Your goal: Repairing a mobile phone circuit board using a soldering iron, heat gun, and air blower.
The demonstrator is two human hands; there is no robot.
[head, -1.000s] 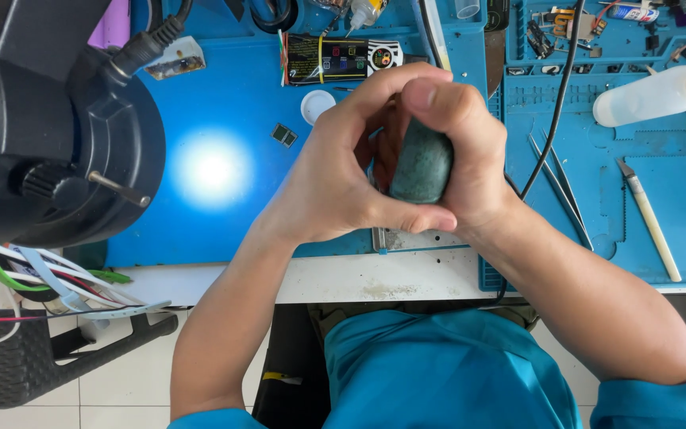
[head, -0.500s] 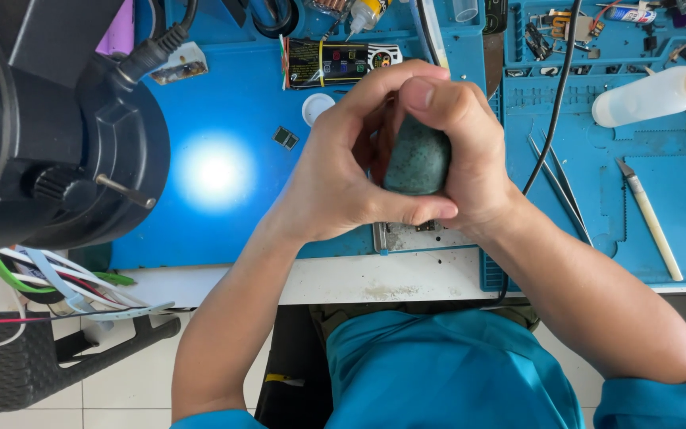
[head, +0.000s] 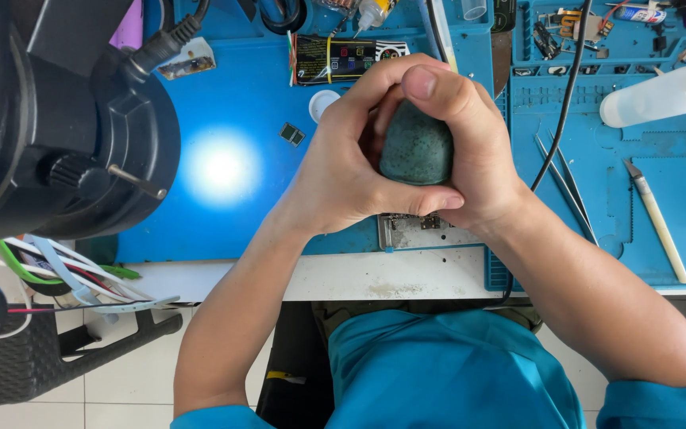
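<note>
We held the round green lump (head: pixel 417 147) tight in our left hand (head: pixel 343 171) and right hand (head: pixel 478 159). It could have slipped onto the circuit board (head: pixel 418 232) below.

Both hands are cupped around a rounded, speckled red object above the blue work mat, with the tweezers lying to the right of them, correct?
Not quite: the head view shows the rounded speckled object is dark green, not red. The left hand and right hand do cup it above the blue work mat, with the tweezers to the right.
</note>
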